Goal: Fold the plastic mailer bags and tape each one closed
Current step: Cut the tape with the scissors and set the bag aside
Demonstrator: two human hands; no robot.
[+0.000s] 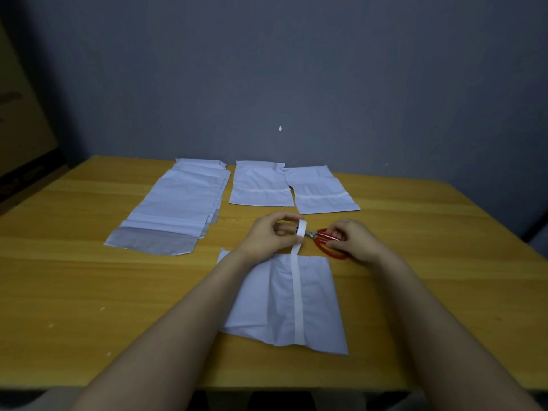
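Observation:
A folded white mailer bag (267, 304) lies on the wooden table (89, 292) in front of me. A strip of white tape (297, 298) runs along its middle, from the near edge up to the roll. My left hand (271, 235) grips the white tape roll (302, 228) just above the bag's far edge. My right hand (354, 240) holds red-handled scissors (326, 243), whose blades point left at the tape just under the roll.
A stack of unfolded white mailer bags (175, 206) lies at the back left. Two folded, taped bags (261, 186) (321, 189) sit side by side at the back centre. A grey wall stands behind the table, and a cardboard box (20, 129) is at far left.

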